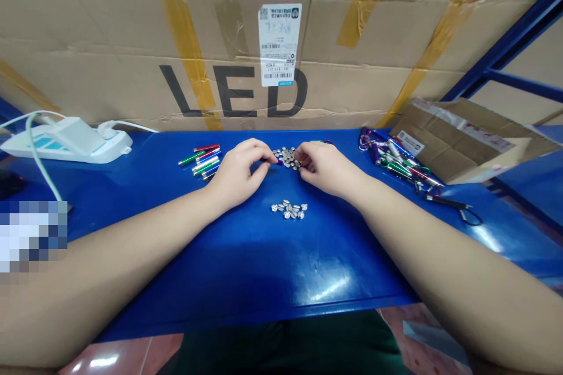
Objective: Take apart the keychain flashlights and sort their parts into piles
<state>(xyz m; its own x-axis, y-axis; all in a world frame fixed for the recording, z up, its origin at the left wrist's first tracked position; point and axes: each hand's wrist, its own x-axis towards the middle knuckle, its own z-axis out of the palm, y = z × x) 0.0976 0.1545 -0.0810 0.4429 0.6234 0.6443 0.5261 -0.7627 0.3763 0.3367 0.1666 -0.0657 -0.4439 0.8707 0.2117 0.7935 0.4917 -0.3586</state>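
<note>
My left hand (243, 171) is closed in a pinch just left of a cluster of small round silver pieces (288, 156). At its fingertips shows a small purple piece (280, 161), mostly hidden; it looks like the end of a tube. Across the cluster, my right hand (324, 166) has its fingers curled at the pieces' right edge. What it pinches, if anything, is hidden. Nearer to me lies a second loose group of small silver pieces (290, 210). Several shiny metal tubes (204, 159) in red, green, blue and silver lie beside my left hand.
An open cardboard box (461, 135) lies at the right, with a heap of coloured metal tubes with clips (400, 161) by it. A white power strip (103, 143) with cables stands at the left. Behind the blue table (264, 269) rises a large carton (237, 29).
</note>
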